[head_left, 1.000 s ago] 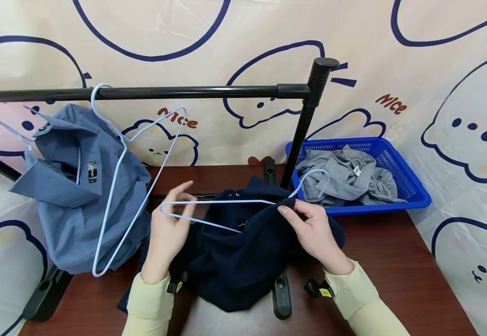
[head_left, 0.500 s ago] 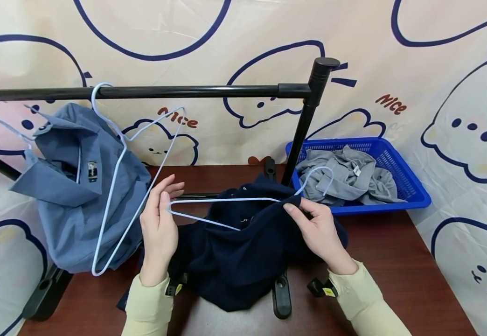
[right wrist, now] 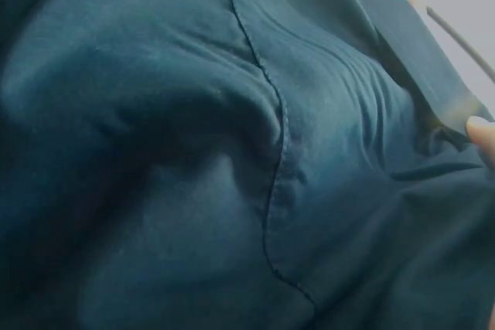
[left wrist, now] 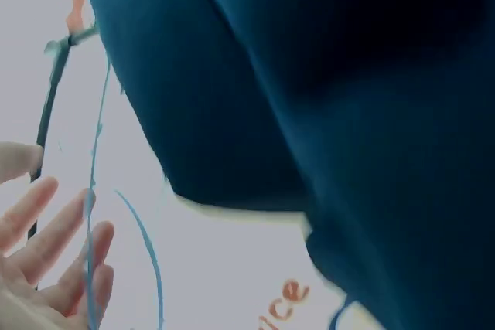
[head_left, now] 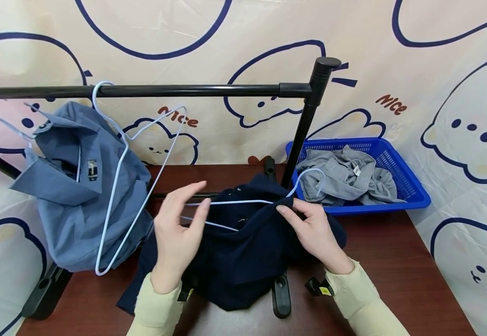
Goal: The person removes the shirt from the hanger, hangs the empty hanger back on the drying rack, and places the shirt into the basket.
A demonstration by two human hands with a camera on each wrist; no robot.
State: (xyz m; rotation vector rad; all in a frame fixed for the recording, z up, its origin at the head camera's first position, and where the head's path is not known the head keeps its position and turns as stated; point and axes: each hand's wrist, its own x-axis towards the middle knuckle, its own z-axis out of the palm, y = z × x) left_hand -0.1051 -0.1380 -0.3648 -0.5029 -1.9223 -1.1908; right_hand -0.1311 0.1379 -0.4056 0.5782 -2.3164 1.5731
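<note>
While the right hand (head_left: pixel 310 228) pinches an upper edge of the navy garment (head_left: pixel 243 266), thumb in front and fingers partly hidden behind the cloth, the left hand (head_left: pixel 178 238) holds nothing, its fingers and thumb spread wide. Whether the left touches the pale blue hanger (head_left: pixel 247 201) passing behind its thumb cannot be told. The garment lies bunched on the tabletop (head_left: pixel 394 280), mostly between and below the hands. The hanger's bars run across the garment's opening, and its hook rises just beyond the right fingers; whether those fingers also grip the hanger is hidden.

This cloth looks soft and limp, likely light and hard to damage but prone to fold and slump, so its firmer edge beside the hanger's neck seems a sound place to hold. The thin hanger should be light and fairly stiff, perhaps a little slick, and best taken near the neck or a shoulder end.

Beyond the right hand sits a blue plastic basket (head_left: pixel 378 208) with a crumpled grey garment (head_left: pixel 348 175) inside. Beyond the left hang a blue collared shirt (head_left: pixel 96 205) and, from the black rack bar (head_left: pixel 205 91), a bare hanger (head_left: pixel 95 97). Farthest is a printed backdrop (head_left: pixel 247 28).
</note>
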